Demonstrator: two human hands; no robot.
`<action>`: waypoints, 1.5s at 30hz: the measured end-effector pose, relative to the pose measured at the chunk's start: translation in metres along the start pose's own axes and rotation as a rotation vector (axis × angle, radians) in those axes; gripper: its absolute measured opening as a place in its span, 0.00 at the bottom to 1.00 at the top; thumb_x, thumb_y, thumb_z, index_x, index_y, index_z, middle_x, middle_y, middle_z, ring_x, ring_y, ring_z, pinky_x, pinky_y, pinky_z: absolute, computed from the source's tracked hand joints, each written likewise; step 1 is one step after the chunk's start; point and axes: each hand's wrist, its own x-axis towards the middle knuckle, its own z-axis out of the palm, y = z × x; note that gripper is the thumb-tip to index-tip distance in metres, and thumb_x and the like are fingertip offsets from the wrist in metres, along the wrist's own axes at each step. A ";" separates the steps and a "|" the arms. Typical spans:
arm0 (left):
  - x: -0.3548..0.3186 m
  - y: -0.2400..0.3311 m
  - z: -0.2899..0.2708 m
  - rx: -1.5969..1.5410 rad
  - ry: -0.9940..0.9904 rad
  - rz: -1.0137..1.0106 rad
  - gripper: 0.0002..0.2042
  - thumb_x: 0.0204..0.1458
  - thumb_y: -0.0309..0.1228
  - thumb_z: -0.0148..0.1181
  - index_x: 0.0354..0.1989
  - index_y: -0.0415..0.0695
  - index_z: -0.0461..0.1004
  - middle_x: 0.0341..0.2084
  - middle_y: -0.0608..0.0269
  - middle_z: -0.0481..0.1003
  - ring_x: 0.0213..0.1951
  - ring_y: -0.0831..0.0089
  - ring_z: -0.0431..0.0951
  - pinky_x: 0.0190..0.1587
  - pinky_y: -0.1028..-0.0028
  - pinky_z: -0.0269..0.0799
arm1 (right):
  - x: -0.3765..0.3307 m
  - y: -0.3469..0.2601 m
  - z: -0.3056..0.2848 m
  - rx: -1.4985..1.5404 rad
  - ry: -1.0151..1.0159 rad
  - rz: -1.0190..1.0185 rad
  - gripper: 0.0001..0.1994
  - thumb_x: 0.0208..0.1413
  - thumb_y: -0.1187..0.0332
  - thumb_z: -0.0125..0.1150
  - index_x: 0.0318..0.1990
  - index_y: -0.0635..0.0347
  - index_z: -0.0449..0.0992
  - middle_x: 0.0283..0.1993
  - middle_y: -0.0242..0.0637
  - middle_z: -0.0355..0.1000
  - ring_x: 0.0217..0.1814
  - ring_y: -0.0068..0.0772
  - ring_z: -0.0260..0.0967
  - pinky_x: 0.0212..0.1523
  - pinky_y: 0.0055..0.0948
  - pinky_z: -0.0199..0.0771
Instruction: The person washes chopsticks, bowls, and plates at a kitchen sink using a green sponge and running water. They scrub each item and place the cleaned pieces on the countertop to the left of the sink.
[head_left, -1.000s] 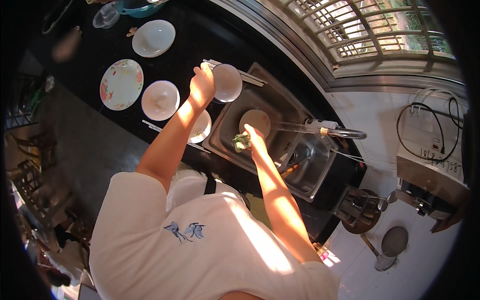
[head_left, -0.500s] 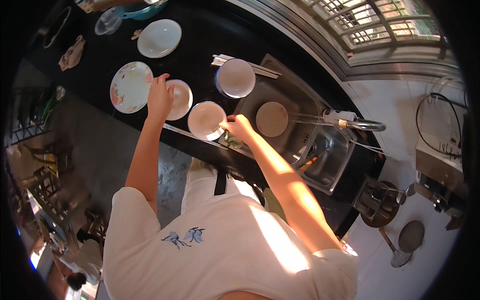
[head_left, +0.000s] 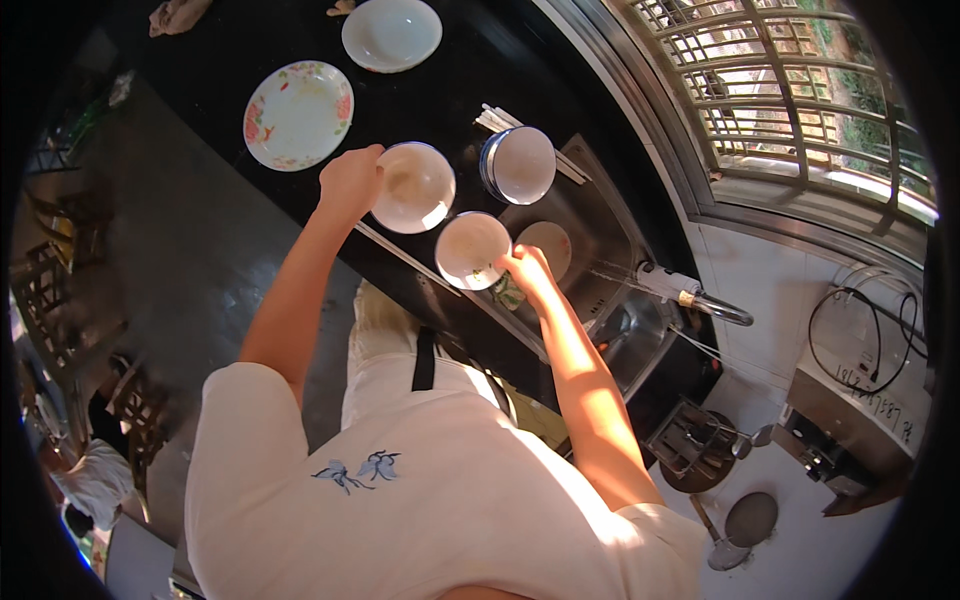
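right hand (head_left: 527,268) moved onto small bowl (head_left: 472,249) — gripping its rim.

White crockery on a black surface (head_left: 240,40)

The two held bowls (head_left: 413,187) (head_left: 471,249) are plain white; the plate (head_left: 298,114) is white with pink and green flowers at its rim; the stacked bowls (head_left: 518,165) show blue outsides; the shirt (head_left: 400,500) is white with small blue motifs.

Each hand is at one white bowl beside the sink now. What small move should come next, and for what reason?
Probably the right hand should bring its small bowl over the sink. That bowl sits at the counter's edge next to the basin, where another dish already lies near the faucet. The left hand only grips the rim of the larger bowl, which can wait.
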 end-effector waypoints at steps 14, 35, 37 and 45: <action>-0.070 0.177 0.184 0.320 -0.197 0.850 0.07 0.47 0.27 0.55 0.33 0.38 0.73 0.24 0.50 0.75 0.30 0.61 0.78 0.29 0.69 0.74 | -0.003 0.246 -0.063 0.490 0.504 0.580 0.13 0.35 0.68 0.67 0.28 0.64 0.70 0.40 0.43 0.72 0.45 0.34 0.66 0.38 0.38 0.66; -0.039 0.210 0.386 -0.486 -0.376 -0.178 0.19 0.51 0.24 0.46 0.51 0.29 0.62 0.37 0.33 0.73 0.43 0.42 0.74 0.44 0.55 0.70 | 0.084 0.259 -0.010 1.178 0.442 0.640 0.14 0.57 0.69 0.51 0.49 0.64 0.70 0.45 0.41 0.72 0.43 0.40 0.71 0.42 0.39 0.73; -0.044 0.214 0.383 -0.589 -0.371 -0.172 0.18 0.49 0.24 0.48 0.50 0.30 0.63 0.38 0.33 0.72 0.44 0.43 0.73 0.46 0.55 0.69 | 0.079 0.285 -0.012 1.217 0.414 0.477 0.12 0.55 0.69 0.54 0.45 0.64 0.72 0.41 0.40 0.73 0.41 0.39 0.71 0.41 0.37 0.73; -0.054 0.163 0.235 -0.489 -0.524 0.347 0.09 0.49 0.29 0.54 0.39 0.41 0.73 0.32 0.48 0.76 0.39 0.50 0.76 0.41 0.62 0.71 | 0.018 0.243 -0.028 0.886 0.474 0.067 0.09 0.50 0.72 0.61 0.39 0.64 0.78 0.32 0.33 0.75 0.34 0.25 0.70 0.37 0.25 0.69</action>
